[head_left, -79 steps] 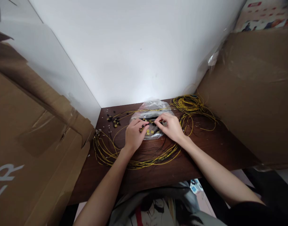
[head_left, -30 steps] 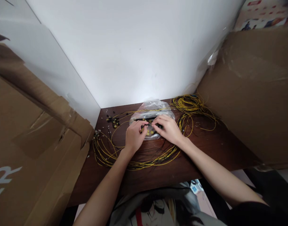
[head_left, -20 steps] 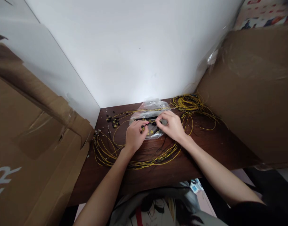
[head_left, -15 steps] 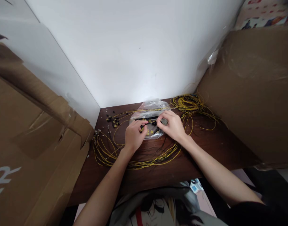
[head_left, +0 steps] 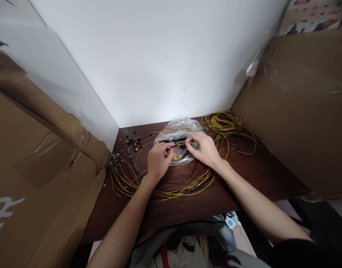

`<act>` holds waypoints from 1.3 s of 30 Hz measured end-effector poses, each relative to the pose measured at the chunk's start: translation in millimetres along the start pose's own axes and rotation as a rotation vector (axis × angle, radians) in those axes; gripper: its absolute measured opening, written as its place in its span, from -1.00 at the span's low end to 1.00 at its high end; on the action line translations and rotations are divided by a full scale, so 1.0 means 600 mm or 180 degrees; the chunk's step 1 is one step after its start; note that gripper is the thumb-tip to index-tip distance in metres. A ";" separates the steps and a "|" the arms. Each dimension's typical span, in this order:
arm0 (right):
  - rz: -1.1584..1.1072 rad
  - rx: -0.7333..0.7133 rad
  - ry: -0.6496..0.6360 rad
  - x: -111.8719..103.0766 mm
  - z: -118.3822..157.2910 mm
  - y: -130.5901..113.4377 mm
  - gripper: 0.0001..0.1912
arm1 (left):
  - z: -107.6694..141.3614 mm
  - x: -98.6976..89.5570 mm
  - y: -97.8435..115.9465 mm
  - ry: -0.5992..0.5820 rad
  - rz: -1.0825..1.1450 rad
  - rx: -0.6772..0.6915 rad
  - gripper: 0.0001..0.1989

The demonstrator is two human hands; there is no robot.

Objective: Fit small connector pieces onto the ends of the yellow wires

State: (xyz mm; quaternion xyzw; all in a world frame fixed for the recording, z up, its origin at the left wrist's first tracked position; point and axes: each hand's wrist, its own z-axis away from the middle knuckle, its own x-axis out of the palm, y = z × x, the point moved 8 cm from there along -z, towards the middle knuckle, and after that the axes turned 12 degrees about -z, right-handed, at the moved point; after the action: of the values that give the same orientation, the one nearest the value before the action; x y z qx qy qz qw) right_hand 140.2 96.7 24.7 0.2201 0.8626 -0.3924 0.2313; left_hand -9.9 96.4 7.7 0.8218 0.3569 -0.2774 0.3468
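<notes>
My left hand (head_left: 159,159) is closed, with thumb and index finger pinching a small black connector (head_left: 168,150). A short stretch of yellow wire (head_left: 180,144) runs from it towards my right hand (head_left: 202,148), whose thumb and fingertips are pressed together on the wire. Both hands hover over a clear plastic bag (head_left: 182,125). Small black and yellow parts (head_left: 177,157) lie on or in the bag, partly hidden by my fingers. A wide loop of yellow and black wires (head_left: 176,195) curves around the front, beneath my forearms.
A tangled bundle of yellow wire (head_left: 223,121) lies at the back right of the brown table (head_left: 255,178). Loose black and yellow pieces (head_left: 136,144) sit at the back left. Cardboard boxes (head_left: 28,156) flank the left side and, with another box (head_left: 299,111), the right. A white wall (head_left: 165,67) stands behind.
Both hands stay in nearly the same place, still pinching. My right fingertips have shifted slightly left, closer to my left hand.
</notes>
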 end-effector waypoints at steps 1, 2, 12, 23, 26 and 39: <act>-0.0029 -0.0038 -0.0083 0.006 0.001 -0.002 -0.93 | 0.001 0.001 0.001 -0.0023 0.0002 0.0011 -0.82; -0.0048 -0.0074 -0.0169 0.012 0.003 -0.005 -0.92 | 0.001 0.003 0.003 -0.0053 0.0002 0.0034 -0.82; -0.0056 -0.0074 -0.0278 0.022 0.005 -0.006 -0.87 | 0.001 0.007 0.009 -0.0166 -0.0006 0.0134 -0.87; -0.0123 -0.0058 -0.0208 0.012 0.001 -0.006 -0.90 | 0.000 0.004 0.003 -0.0125 0.0149 -0.0024 -0.82; -0.0189 -0.0124 -0.0348 0.022 0.004 -0.010 -0.89 | 0.001 0.004 0.002 -0.0119 0.0166 -0.0043 -0.83; -0.0197 -0.0181 -0.0398 0.026 0.006 -0.014 -0.88 | 0.000 0.011 0.016 -0.0318 0.0397 0.0207 -0.85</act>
State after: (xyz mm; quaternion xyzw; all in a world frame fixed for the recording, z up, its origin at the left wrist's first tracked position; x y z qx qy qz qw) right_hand 123.8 92.0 18.1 0.1617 0.8637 -0.3877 0.2786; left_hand 1.3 93.7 6.7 0.8384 0.2780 -0.3073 0.3540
